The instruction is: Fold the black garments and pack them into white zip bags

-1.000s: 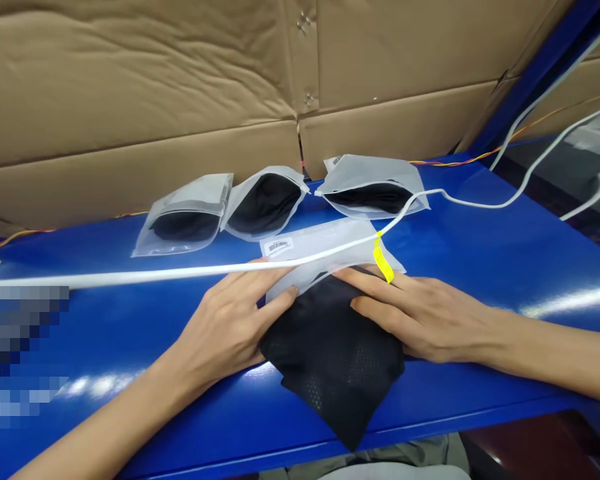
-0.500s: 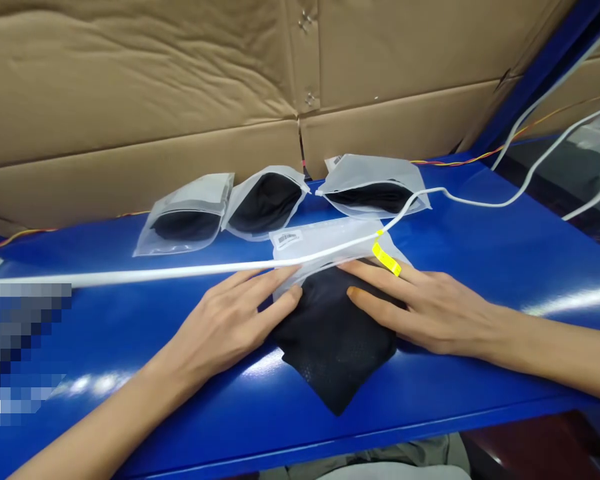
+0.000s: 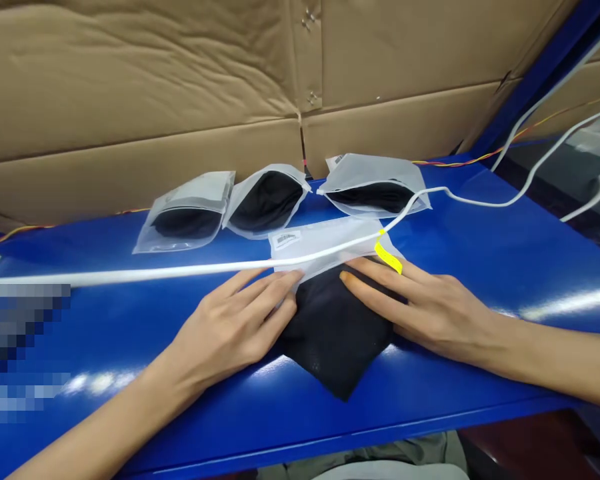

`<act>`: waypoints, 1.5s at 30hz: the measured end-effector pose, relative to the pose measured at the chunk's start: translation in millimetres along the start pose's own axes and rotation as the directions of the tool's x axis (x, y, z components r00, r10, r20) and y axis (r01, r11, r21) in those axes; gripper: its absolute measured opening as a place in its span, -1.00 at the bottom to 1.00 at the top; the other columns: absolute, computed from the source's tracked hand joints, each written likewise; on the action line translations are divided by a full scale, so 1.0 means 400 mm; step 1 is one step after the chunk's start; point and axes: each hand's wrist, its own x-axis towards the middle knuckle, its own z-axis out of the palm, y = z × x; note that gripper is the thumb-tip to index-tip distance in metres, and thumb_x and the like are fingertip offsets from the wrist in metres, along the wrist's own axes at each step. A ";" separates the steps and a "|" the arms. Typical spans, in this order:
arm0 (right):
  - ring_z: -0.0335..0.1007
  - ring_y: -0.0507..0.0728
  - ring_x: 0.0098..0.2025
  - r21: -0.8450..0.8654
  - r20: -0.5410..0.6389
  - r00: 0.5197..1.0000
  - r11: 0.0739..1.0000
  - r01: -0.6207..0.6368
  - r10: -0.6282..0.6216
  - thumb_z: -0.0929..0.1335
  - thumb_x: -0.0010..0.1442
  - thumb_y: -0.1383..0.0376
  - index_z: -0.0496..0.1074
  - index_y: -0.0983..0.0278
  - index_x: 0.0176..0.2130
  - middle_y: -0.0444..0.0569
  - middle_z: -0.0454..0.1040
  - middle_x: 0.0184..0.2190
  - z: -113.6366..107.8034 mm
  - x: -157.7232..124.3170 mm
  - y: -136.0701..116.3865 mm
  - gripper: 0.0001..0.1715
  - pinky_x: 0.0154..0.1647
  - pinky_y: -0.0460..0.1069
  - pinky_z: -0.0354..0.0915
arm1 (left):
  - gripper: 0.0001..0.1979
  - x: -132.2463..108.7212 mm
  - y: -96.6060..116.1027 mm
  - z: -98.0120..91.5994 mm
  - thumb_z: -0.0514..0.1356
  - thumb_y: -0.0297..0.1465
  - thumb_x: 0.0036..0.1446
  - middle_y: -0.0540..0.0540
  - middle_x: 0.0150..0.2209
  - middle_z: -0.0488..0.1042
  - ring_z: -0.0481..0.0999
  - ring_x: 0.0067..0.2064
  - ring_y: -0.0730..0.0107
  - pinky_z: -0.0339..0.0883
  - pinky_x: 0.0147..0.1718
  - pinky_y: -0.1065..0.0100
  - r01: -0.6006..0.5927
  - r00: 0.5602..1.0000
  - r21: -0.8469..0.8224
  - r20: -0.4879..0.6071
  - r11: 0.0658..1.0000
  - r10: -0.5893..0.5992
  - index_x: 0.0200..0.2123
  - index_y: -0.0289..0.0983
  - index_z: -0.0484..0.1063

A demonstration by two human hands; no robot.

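A folded black mesh cloth [image 3: 335,340] lies on the blue table, its far end inside the mouth of a frosted plastic zip bag [image 3: 325,243] with a barcode label. A yellow tag [image 3: 389,259] sits on the bag's right corner. My left hand [image 3: 235,320] lies flat, its fingertips on the bag's near edge beside the cloth. My right hand [image 3: 420,310] presses flat from the other side, fingertips on the cloth and bag. Neither hand grips anything.
Several frosted bags with black contents [image 3: 266,202] lie along the back of the blue table [image 3: 480,360], against a cardboard wall [image 3: 140,87]. A white cable [image 3: 130,273] crosses the table over the bag. Thin wires run along the back edge.
The black cloth has slid further into the bag, and its near tip has moved away from me. Both hands have shifted with it, now lying closer around the bag's mouth.
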 end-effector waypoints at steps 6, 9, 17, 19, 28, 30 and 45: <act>0.54 0.34 0.20 -0.089 0.020 0.996 0.993 -0.080 0.082 0.20 0.36 0.61 0.35 0.38 0.34 0.19 0.55 0.24 -0.002 0.015 -0.008 -0.37 -0.54 -0.10 0.47 | -0.81 0.013 0.011 -0.006 0.18 -0.60 0.39 -0.09 0.07 0.71 0.70 0.08 0.34 0.41 0.37 0.26 0.121 0.992 -0.225 0.004 0.967 -0.123 -0.02 -0.31 0.54; 0.56 0.34 0.17 -0.088 -0.019 0.996 0.992 -0.094 0.092 0.19 0.39 0.58 0.40 0.44 0.27 0.23 0.58 0.19 -0.004 0.016 -0.006 -0.46 -0.56 -0.08 0.48 | -0.87 0.016 0.017 -0.011 0.20 -0.48 0.44 -0.10 0.10 0.69 0.68 0.13 0.33 0.45 0.35 0.20 0.041 0.999 -0.236 -0.003 0.971 -0.043 -0.20 -0.24 0.54; 0.46 0.37 0.30 -0.020 -0.063 0.995 0.997 -0.073 0.072 0.20 0.41 0.57 0.34 0.57 0.28 0.40 0.50 0.25 0.012 0.002 0.011 -0.50 -0.30 -0.03 0.60 | -0.75 0.017 0.037 -0.004 0.19 -0.58 0.40 -0.12 0.04 0.72 0.71 0.07 0.36 0.38 0.38 0.27 0.150 0.984 -0.355 -0.033 0.923 -0.173 0.10 -0.34 0.47; 0.46 0.38 0.29 -0.028 -0.041 0.999 0.999 -0.022 0.021 0.21 0.41 0.55 0.26 0.54 0.36 0.38 0.47 0.27 0.012 0.001 0.019 -0.43 -0.39 -0.05 0.56 | -0.72 0.022 0.036 -0.008 0.17 -0.57 0.41 -0.09 0.04 0.72 0.72 0.07 0.38 0.38 0.38 0.30 0.201 0.977 -0.366 0.006 0.909 -0.214 0.14 -0.32 0.45; 0.61 0.32 -0.02 -0.224 0.085 0.996 0.975 -0.011 0.031 0.22 0.32 0.58 0.42 0.26 0.21 0.27 0.61 0.09 -0.017 0.024 -0.005 -0.43 -0.65 -0.12 0.23 | -0.67 0.010 0.035 -0.002 0.18 -0.58 0.40 -0.15 0.12 0.68 0.63 0.23 0.33 0.33 0.42 0.25 0.127 0.990 -0.463 0.003 0.877 -0.142 0.19 -0.34 0.42; 0.60 0.26 -0.17 -0.263 0.062 0.995 0.963 -0.060 0.079 0.22 0.30 0.59 0.46 0.28 0.16 0.28 0.63 0.03 -0.018 0.028 -0.022 -0.46 -0.64 -0.10 0.22 | -0.70 0.010 0.045 -0.002 0.20 -0.57 0.40 -0.15 0.13 0.67 0.61 0.25 0.32 0.29 0.44 0.24 0.114 0.992 -0.488 0.003 0.865 -0.129 0.16 -0.35 0.44; 0.57 0.24 0.10 -0.132 -0.059 0.980 0.975 0.181 -0.190 0.33 0.38 0.49 0.41 0.24 0.16 0.21 0.55 0.19 -0.005 0.028 0.003 -0.60 -0.30 -0.06 0.43 | -0.39 0.012 0.036 0.007 0.19 -0.48 0.43 -0.07 0.28 0.57 0.51 0.35 0.23 0.35 0.41 0.12 0.288 0.957 -0.549 0.148 0.785 -0.249 0.47 -0.13 0.18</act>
